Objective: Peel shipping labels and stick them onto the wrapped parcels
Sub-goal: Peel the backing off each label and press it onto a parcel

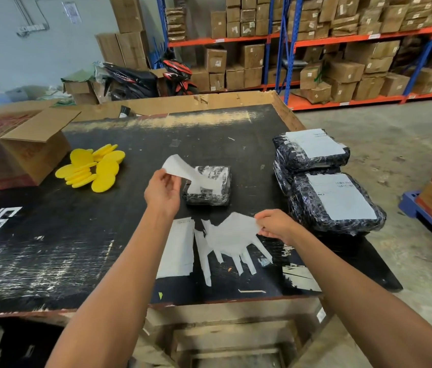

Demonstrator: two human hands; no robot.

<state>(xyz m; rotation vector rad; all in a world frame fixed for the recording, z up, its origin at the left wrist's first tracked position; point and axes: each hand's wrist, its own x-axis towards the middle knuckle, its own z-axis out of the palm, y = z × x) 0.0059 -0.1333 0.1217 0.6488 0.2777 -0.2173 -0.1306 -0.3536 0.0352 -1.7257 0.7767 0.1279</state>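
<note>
Head view, left hand: the left hand [162,192] hovers near the middle of the table [50,261], its fingers [169,174] pinched shut on one corner of a label [183,168]; the rest of the sheet curves down toward the small parcel [208,189] just beside the hand.
Head view, right hand: the right hand [276,224], toward the right edge, has its fingers closed on the edge of a crumpled backing sheet [232,237] that lies on the table.
Risk, label: held by 1 corner only, the sheet can fold onto itself or land skewed and creased on the lumpy black wrap; pressing before it is squared would cause that.
Risk, parcel: nothing holds the small parcel down, so it may slide as the label is smoothed.
Risk, waste: loose backing strips [207,256] near the front edge could catch on the sticky side.
Count, parcels: 3 clearly seen, with 1 at the centre and 2 labelled parcels [334,200] by the right edge; more may sit beneath them, I cannot tell.
Count, spare label sheets: a flat stack of label sheets [176,248] at the front; the number is unclear.
Count, yellow pads [95,168]: 1 heap of roughly 10, toward the left edge.
</note>
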